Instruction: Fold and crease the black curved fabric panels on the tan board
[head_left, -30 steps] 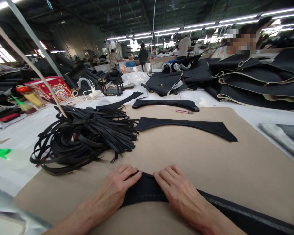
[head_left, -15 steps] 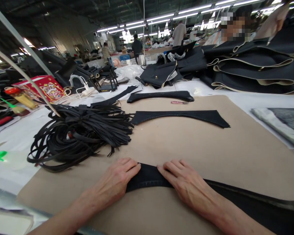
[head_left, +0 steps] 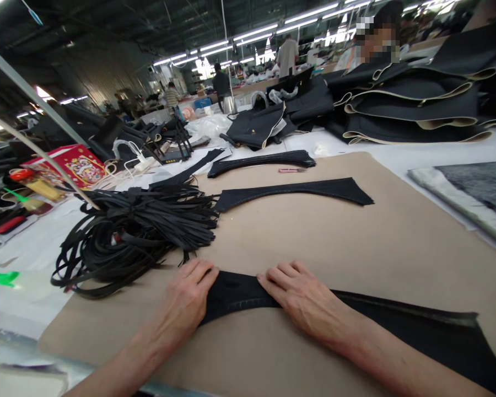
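A long curved black fabric piece [head_left: 242,289] lies on the tan board, with a pale stitch line along its inner curve. My left hand [head_left: 192,286] is closed on its left end, thumb along the top edge. Further right, my right hand [head_left: 291,286] grips the upper edge, its fingers bent and held together. From under my right wrist the piece runs on to the lower right, with a raised folded edge. The fingertips of both hands are partly hidden. Beyond them lies a similar black curved piece [head_left: 293,190], flat and untouched.
A bundle of black strips [head_left: 149,231] lies on the left of the tan board [head_left: 397,242]. Small pink-handled snips [head_left: 290,170] rest near a stack of curved pieces [head_left: 260,162]. Folded black panels [head_left: 413,105] are piled at back right. Several people work in the background.
My left hand has slid a little left along the fabric, so more of it shows between my hands. The whole view has also shifted slightly.
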A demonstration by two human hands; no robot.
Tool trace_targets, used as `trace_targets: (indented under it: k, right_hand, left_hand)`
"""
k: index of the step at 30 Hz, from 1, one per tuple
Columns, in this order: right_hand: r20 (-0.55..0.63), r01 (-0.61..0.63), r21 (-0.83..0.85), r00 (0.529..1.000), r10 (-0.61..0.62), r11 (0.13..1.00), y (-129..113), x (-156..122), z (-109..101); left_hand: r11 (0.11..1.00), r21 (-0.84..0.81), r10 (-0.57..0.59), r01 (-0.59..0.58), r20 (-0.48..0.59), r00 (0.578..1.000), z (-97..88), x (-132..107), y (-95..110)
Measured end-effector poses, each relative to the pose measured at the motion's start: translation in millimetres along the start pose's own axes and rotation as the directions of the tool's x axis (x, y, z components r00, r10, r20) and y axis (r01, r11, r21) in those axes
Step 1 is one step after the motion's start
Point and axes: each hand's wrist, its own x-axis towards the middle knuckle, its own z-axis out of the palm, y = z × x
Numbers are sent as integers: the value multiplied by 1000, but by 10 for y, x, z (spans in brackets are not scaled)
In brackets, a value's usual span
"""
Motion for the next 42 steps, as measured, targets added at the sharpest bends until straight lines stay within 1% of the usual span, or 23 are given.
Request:
trace_targets:
  k: [1,4,5,7,10,12,15,18,21,24,26,30,35,37,39,42]
  right_hand:
    - [-1,-4,-8,1000,4,1000,-2,2,-5]
    - [-1,-15,-32,1000,15,999,-25,11,-27]
    - [1,-15,-32,1000,15,999,-35,14,-36]
    - [4,-12,-24,1000,13,1000,-47,13,-55]
    - [-25,6,-29,1000,-7,1000,-9,-23,-79]
    - [-55,8,-30,998,-10,1000,60,-87,-92]
    - [-72,-15,-15,997,14,1000,188,-247,-113]
    - [-57,-50,-11,997,49,999,272,-426,-149]
    - [-42,-81,-4,996,80,997,292,-555,-194]
    - [-21,-79,-6,997,79,997,282,-624,-228]
    - [-5,-72,-9,997,72,997,274,-649,-241]
    - [14,-75,-16,997,75,997,264,-674,-248]
    - [16,-81,-15,997,82,997,255,-684,-243]
    - [17,-81,-16,997,81,997,255,-688,-250]
    - [11,-76,-19,997,76,997,259,-691,-261]
    - [-1,-67,-16,998,67,998,266,-691,-272]
  left_hand:
    - [999,-47,-9,9,9,1000,20,40,110]
    - [980,-201,12,3,74,997,131,161,457]
    - [975,-223,16,2,76,997,174,183,541]
    - [974,-228,7,7,61,998,246,192,628]
    - [979,-202,19,-13,26,999,293,159,610]
    - [983,-179,55,-52,12,998,288,146,570]
    - [986,-134,102,-98,20,995,269,154,544]
    - [988,-85,133,-131,19,991,266,172,556]
    - [988,-55,146,-145,16,989,277,186,567]
    - [986,-14,165,-166,-26,986,299,194,552]
    - [980,-5,201,-201,-49,978,311,201,534]
    - [962,-50,268,-267,10,963,298,255,553]
    - [966,-5,256,-257,116,960,244,381,661]
    - [970,-8,241,-242,130,962,232,405,665]
    - [976,-39,218,-215,108,970,218,407,649]
    - [981,-120,156,-153,16,988,188,418,682]
